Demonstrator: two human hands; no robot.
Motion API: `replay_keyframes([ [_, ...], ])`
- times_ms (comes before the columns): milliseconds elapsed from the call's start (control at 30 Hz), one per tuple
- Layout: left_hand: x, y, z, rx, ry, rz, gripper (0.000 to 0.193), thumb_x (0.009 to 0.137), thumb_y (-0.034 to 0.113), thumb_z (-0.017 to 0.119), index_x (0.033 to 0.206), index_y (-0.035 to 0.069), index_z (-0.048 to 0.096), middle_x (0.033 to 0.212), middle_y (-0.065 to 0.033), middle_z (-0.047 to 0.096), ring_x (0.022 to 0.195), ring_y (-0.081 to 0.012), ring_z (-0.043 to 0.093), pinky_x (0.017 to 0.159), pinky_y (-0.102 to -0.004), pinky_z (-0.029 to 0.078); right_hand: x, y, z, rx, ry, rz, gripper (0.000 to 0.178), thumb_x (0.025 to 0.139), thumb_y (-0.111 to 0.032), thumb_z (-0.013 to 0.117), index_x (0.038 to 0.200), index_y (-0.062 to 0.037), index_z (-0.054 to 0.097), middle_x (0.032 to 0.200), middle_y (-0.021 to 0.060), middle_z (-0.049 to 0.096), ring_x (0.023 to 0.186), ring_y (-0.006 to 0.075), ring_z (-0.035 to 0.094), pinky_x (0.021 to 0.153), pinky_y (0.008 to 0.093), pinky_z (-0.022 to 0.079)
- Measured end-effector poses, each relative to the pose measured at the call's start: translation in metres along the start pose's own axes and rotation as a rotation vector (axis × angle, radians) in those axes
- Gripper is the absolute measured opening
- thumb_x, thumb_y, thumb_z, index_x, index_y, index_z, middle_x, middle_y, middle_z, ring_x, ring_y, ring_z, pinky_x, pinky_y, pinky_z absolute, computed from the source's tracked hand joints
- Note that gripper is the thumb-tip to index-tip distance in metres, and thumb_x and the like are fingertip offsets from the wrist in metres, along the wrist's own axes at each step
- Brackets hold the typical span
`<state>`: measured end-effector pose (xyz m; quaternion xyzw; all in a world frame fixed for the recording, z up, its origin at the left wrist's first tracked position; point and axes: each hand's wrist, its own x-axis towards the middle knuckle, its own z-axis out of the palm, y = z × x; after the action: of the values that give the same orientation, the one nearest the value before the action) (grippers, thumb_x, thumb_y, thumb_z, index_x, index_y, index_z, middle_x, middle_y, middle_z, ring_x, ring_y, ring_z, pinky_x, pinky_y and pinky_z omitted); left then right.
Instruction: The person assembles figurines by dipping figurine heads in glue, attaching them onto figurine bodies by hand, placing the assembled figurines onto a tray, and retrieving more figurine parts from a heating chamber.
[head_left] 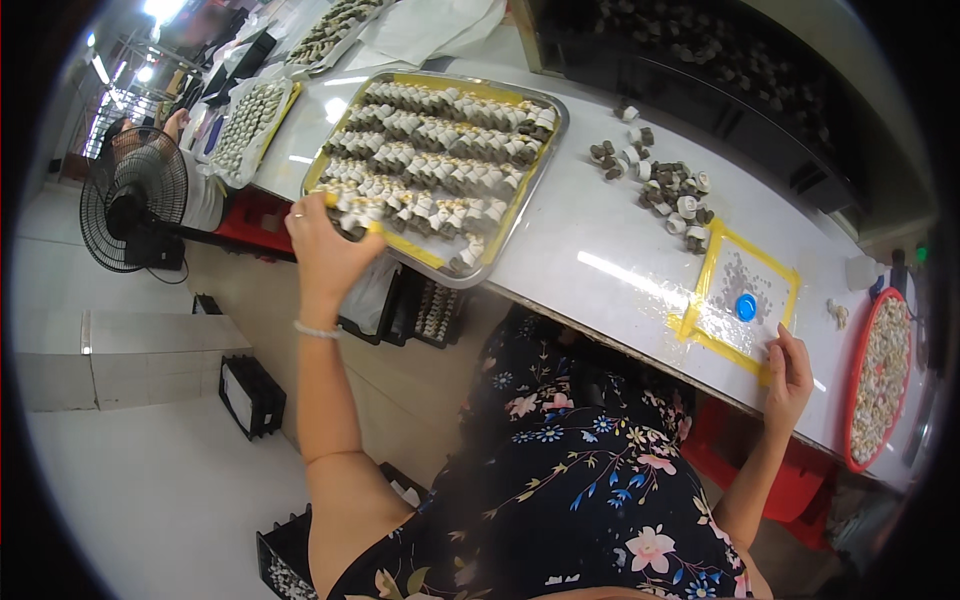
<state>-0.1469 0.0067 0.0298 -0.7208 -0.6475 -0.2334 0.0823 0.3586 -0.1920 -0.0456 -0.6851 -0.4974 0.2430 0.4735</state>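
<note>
We sit at a long white worktable [600, 240] and reach with our left hand [325, 245] to the near corner of a metal tray [500, 235] that has a yellow lining and carries rows of small cylindrical parts [440, 160], dark at one end and pale at the other. The left hand's fingers curl over the tray's near left rim, closed on its edge, with the thumb side against the outermost parts; we wear a ring and a thin beaded bracelet on that arm. The tray lies slightly askew on the table, its near corner jutting past the table's front edge. Our right hand [790, 375] rests on the table edge far to the right, fingers loosely bent and holding nothing, the fingertips touching the near corner of a square marked out in yellow tape [715, 290]. Inside that square sits a small blue round cap [746, 306] amid pale specks. Between the tray and the taped square, further back on the table, lies a loose scatter of the same small parts [665, 185]. At the far right a red round dish [880, 375] holds a heap of pale little pieces. Beyond the tray, more trays of parts [250, 120] stand along the table, and a black floor fan [135, 200] stands off to the left. Black crates [250, 395] sit on the floor below.
</note>
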Motion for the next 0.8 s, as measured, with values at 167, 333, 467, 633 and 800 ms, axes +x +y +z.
replay_keyframes([
  [167, 0.032, -0.079, 0.003, 0.213, -0.190, -0.069, 0.068, 0.057, 0.032, 0.073, 0.111, 0.000, 0.047, 0.109, -0.0244, 0.049, 0.100, -0.0386, 0.045, 0.088, -0.0458, 0.040, 0.003, 0.001, 0.000, -0.003, -0.002, 0.009, 0.026, 0.089, -0.002, 0.054, 0.114, 0.0042, 0.058, 0.089, 0.0047, 0.053, 0.085, 0.0120, 0.050, 0.078, 0.0222, 0.039],
  [333, 0.054, -0.098, 0.006, 0.248, -0.363, -0.098, 0.069, 0.058, 0.039, 0.070, 0.111, 0.000, 0.048, 0.106, -0.0246, 0.051, 0.100, -0.0387, 0.048, 0.085, -0.0467, 0.042, 0.003, 0.001, 0.003, 0.000, 0.019, 0.010, 0.026, 0.089, -0.003, 0.055, 0.114, 0.0036, 0.058, 0.089, 0.0045, 0.054, 0.084, 0.0115, 0.050, 0.078, 0.0219, 0.039],
  [467, 0.061, -0.100, 0.001, 0.267, -0.436, -0.114, 0.068, 0.059, 0.041, 0.069, 0.110, 0.000, 0.048, 0.106, -0.0254, 0.052, 0.103, -0.0399, 0.048, 0.085, -0.0471, 0.043, 0.001, 0.002, 0.003, -0.022, 0.026, 0.019, 0.026, 0.089, -0.003, 0.054, 0.114, 0.0034, 0.058, 0.088, 0.0042, 0.053, 0.084, 0.0115, 0.050, 0.077, 0.0217, 0.039],
  [633, 0.056, -0.102, 0.012, 0.235, -0.408, -0.124, 0.068, 0.059, 0.041, 0.069, 0.110, 0.000, 0.049, 0.106, -0.0263, 0.052, 0.104, -0.0401, 0.048, 0.087, -0.0466, 0.042, 0.001, 0.001, 0.002, 0.012, 0.033, 0.044, 0.026, 0.089, -0.003, 0.054, 0.114, 0.0035, 0.058, 0.088, 0.0040, 0.053, 0.083, 0.0111, 0.050, 0.077, 0.0214, 0.039],
  [800, 0.062, -0.098, 0.015, 0.261, -0.485, -0.195, 0.073, 0.060, 0.044, 0.069, 0.114, -0.001, 0.048, 0.108, -0.0277, 0.052, 0.107, -0.0406, 0.047, 0.088, -0.0472, 0.043, 0.002, 0.000, 0.002, -0.049, 0.025, 0.021, 0.025, 0.089, -0.003, 0.054, 0.114, 0.0035, 0.058, 0.087, 0.0040, 0.053, 0.084, 0.0110, 0.049, 0.077, 0.0214, 0.039],
])
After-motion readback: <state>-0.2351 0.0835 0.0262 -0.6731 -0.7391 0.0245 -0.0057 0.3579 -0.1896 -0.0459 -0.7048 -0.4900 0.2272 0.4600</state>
